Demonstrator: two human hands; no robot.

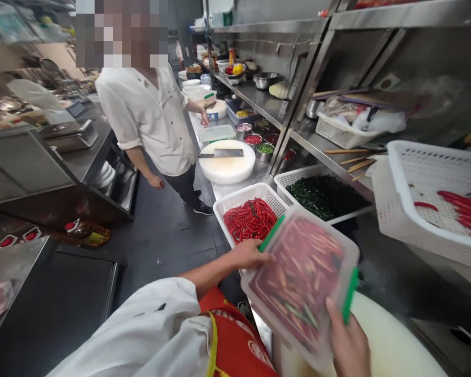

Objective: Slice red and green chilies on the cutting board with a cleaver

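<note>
Kitchen: A dark tiled floor (157,256) ran between steel counters, with steel shelving (267,107) along the right.
Chilli box: A translucent rectangular plastic box (298,277) with green side clips (350,295) was held tilted in the air, partly over a large round pale slab (400,340). Red and some green long pieces, apparently chillies, showed blurred through its lid.
Left hand: The left hand (253,255) pinched the box's far left edge beside a clip, thumb on top.
Right hand: The right hand (349,340) gripped the near right side, thumb over the rim; its other fingers were mostly hidden.
Box progress: Filling looked done and the lid seemed on; whether both clips were locked could not be told. The box had not been set down.
Chilli basket: Just beyond the box, a white perforated plastic basket (216,212) held many loose red chillies (249,217), seemingly not yet boxed.
Neighbouring trays: Beside it, a white perforated tray (281,183) held dark green strips (329,196).
Far counter: A steel cleaver (227,153) lay on a thick round white cutting board (225,172); a co-worker in a white jacket (151,123) stood nearby.
</note>
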